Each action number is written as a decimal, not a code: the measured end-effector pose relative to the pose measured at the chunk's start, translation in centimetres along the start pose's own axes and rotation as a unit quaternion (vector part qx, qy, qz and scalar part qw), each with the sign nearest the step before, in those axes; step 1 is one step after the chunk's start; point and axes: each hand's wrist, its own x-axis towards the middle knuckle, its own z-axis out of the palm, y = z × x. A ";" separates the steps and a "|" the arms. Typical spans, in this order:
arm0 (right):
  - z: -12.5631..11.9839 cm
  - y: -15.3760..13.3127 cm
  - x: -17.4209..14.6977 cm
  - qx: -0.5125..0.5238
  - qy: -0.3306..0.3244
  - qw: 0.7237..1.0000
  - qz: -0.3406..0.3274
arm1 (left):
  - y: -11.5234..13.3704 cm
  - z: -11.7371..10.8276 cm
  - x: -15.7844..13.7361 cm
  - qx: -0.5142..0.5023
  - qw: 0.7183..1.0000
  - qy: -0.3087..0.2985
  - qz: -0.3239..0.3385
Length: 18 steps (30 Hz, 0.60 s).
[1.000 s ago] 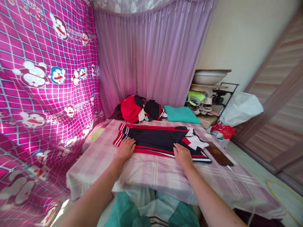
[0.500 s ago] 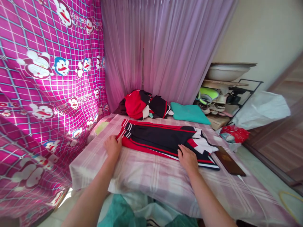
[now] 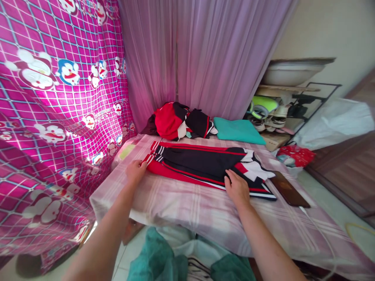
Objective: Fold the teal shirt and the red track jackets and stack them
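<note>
A folded black, red and white jacket [image 3: 193, 162] lies lengthwise on the plaid cloth [image 3: 187, 203], its striped cuffs at the left and a white, pointed pattern at the right. My left hand [image 3: 136, 171] is closed at the cuff end, thumb and fingers pinching the red edge. On the near edge of the jacket, toward its right part, rests my right hand [image 3: 238, 188], with its fingers apart and lying on the fabric. A phone [image 3: 290, 190] with a white cable lies just beyond the jacket's right end.
Behind the jacket sit a heap of red and black clothes [image 3: 170, 121] and a folded teal cloth [image 3: 238, 130]. A shoe rack [image 3: 301, 113] with a basin [image 3: 294, 73] stands at the right. A pink patterned curtain [image 3: 64, 128] hangs along the left.
The view has tilted down and shifted slightly. Both hands keep about the same places on the jacket, which looks unchanged.
</note>
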 end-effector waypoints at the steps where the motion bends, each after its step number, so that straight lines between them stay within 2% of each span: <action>1: -0.3 -0.2 -0.1 0.007 0.011 1.000 0.003 | -0.2 -0.2 0.2 0.004 1.000 -0.015 0.000; 5: -2.2 -0.6 -1.0 0.015 0.006 1.000 0.011 | -0.5 -0.8 0.4 0.018 0.998 -0.060 0.016; 8: -3.7 0.2 -1.9 0.001 -0.022 0.999 0.029 | -0.2 -0.7 0.0 0.010 0.998 -0.059 0.017; 11: -4.8 2.0 -2.5 -0.019 -0.041 0.998 0.044 | 0.5 -0.6 -0.3 -0.012 0.999 -0.017 0.028; 15: -5.9 3.9 -2.5 -0.033 -0.086 0.995 0.037 | 0.8 -1.0 -1.0 -0.009 0.988 0.044 0.149; 18: -6.3 4.3 -2.2 -0.040 -0.111 0.992 0.042 | 0.3 -1.6 -1.6 0.026 0.975 0.088 0.202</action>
